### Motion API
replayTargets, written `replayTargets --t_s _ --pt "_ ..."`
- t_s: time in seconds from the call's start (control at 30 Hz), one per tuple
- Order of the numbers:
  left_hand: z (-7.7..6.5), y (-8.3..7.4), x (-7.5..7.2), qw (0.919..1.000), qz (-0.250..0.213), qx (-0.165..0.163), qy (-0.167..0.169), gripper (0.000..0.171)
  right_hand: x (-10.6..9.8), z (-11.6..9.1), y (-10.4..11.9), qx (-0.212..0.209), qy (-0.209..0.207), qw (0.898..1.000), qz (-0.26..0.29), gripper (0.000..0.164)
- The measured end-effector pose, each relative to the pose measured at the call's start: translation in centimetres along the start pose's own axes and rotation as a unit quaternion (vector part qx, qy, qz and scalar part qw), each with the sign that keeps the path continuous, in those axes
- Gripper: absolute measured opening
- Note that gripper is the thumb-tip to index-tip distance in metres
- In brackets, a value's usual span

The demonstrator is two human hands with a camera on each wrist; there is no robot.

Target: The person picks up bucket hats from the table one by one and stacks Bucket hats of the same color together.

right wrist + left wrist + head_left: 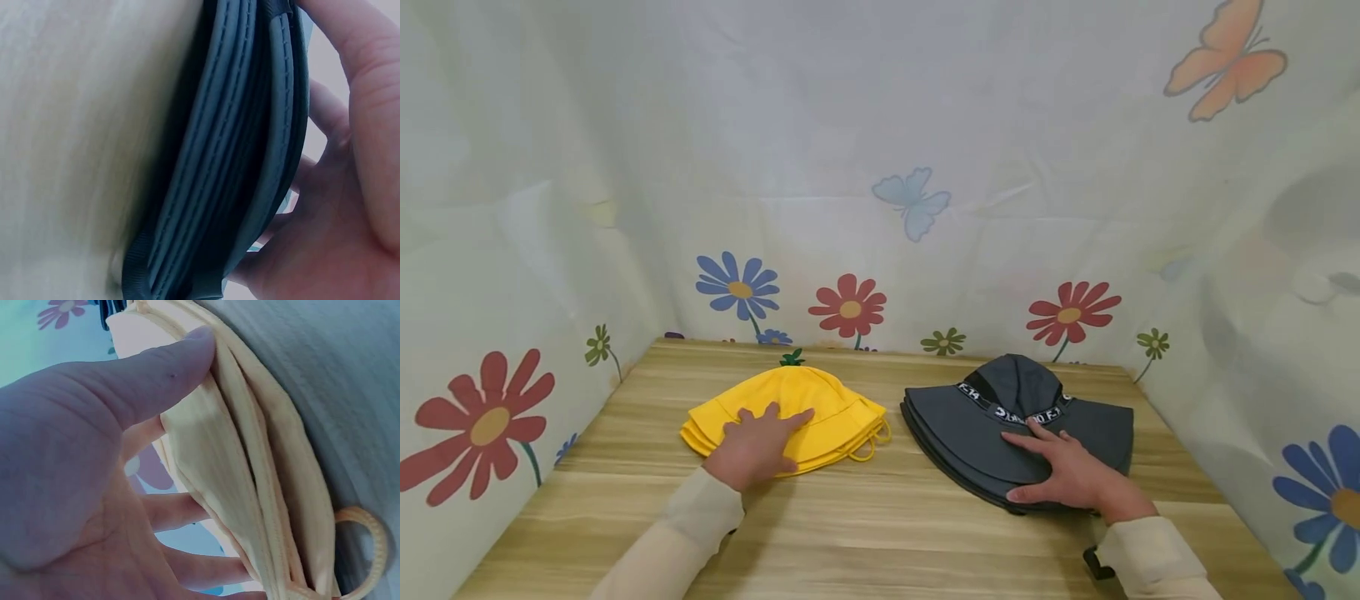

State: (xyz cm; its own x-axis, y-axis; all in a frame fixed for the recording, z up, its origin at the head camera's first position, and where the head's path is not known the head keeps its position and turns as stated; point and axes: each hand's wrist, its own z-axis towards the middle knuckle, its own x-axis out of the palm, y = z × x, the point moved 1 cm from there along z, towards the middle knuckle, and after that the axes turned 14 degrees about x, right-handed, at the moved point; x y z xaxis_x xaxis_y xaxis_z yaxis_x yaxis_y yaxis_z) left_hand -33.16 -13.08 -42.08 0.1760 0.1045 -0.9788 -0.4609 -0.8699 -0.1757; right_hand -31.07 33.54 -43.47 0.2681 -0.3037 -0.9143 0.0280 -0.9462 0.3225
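A stack of yellow bucket hats [808, 385] with a green leaf-like top sits at the left of the table. On its near side rests my left hand [752, 446], fingers spread over the crown and brim. The left wrist view shows the thumb [169, 369] against the layered brim edges [225, 450]. To the right lies a stack of dark grey bucket hats [951, 437] with a lettered band. My right hand [1067, 471] lies on its near brim with fingers spread. In the right wrist view several stitched brims [203, 150] are stacked beside the palm.
The wood-grain table [880, 542] carries both stacks, with a gap of tabletop between them. A white curtain [820, 167] printed with flowers and butterflies surrounds the back and sides. A yellow cord loop [863, 455] hangs off the yellow hats' right edge.
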Motion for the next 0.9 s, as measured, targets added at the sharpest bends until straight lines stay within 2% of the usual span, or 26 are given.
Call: replayTargets --t_s 0.23,0.43,0.53,0.67,0.77,0.9 --pt "0.4 0.5 0.5 0.9999 0.013 0.0 -0.011 0.079 -0.1 0.2 0.1 0.003 -0.007 1.0 -0.01 0.091" --pt "0.8 0.1 0.7 0.9998 0.009 0.004 -0.019 0.075 0.0 -0.2 -0.4 0.014 -0.011 1.0 -0.005 0.09" --pt "1.0 -0.3 0.4 0.9999 -0.005 0.001 -0.012 0.075 -0.1 -0.5 -0.6 0.018 -0.02 1.0 0.005 0.085" --pt "1.3 -1.0 -0.8 0.9997 -0.021 -0.002 -0.007 0.073 -0.9 -0.4 0.4 0.019 -0.034 0.999 0.016 0.073" --pt "2.3 -2.3 -2.1 0.9989 -0.025 0.032 -0.024 0.07 -2.3 0.2 2.2 0.015 -0.057 0.998 0.017 0.066" --pt "4.8 -4.5 -3.8 0.9914 -0.006 0.105 -0.078 0.068 -4.3 1.9 6.0 -0.01 -0.109 0.994 0.012 0.067"
